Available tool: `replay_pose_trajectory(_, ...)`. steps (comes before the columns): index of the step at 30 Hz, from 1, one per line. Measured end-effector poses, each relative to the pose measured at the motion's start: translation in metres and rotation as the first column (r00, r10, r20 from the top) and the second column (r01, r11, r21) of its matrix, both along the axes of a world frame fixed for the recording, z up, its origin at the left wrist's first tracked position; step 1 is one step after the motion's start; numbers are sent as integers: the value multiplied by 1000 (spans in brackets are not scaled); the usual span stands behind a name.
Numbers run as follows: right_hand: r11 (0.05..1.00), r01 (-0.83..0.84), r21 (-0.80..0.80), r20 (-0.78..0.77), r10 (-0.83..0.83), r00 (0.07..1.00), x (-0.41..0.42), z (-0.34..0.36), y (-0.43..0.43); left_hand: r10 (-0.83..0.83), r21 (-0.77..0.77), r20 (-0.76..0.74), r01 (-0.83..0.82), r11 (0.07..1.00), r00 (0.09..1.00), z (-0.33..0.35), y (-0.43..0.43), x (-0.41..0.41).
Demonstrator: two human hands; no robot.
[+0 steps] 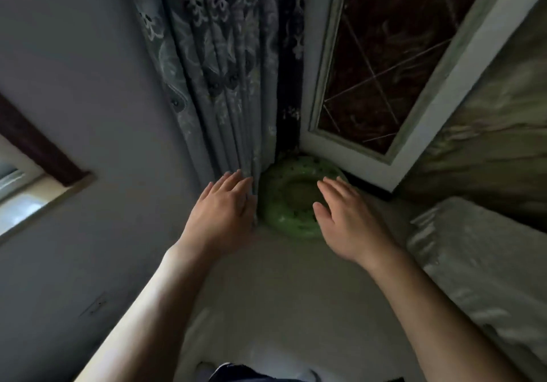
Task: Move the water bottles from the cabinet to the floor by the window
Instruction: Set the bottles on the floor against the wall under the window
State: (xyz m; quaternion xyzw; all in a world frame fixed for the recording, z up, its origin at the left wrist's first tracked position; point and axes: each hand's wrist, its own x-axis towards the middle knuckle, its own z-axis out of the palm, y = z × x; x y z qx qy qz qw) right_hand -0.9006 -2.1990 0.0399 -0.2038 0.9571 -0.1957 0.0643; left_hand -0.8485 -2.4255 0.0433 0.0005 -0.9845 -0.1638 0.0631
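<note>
Looking down into a dim corner. Far left: pale wall (74,85) with a window ledge (26,204) at the frame edge. Patterned grey-blue curtain (213,70) hangs to the floor (281,292). Left hand (222,207), fingers spread flat, empty, fingertips against the curtain's lower folds. Green speckled ring-shaped object (287,218) lies on the floor in the corner, between both hands. Right hand (343,215), open, palm down, empty, over the ring's right edge. White-framed dark panel (384,55) stands behind. No water bottles in view; location cannot be told.
</note>
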Motion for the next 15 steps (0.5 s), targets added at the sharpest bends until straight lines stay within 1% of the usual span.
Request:
replay_pose_trajectory(3, 998, 63, 21, -18, -62, 998, -5, 3, 43, -42, -9, 29, 43, 999, 999, -4, 36, -19)
replay_pose_trajectory(7, 988, 152, 15, 3, -152, 988, -7, 6, 93, -135, -4, 37, 135, 991, 990, -1, 82, -44)
replay_pose_trajectory(15, 953, 298, 50, -17, -298, 954, -24, 3, 159, -283, 12, 60, 283, 959, 957, 0, 153, -95)
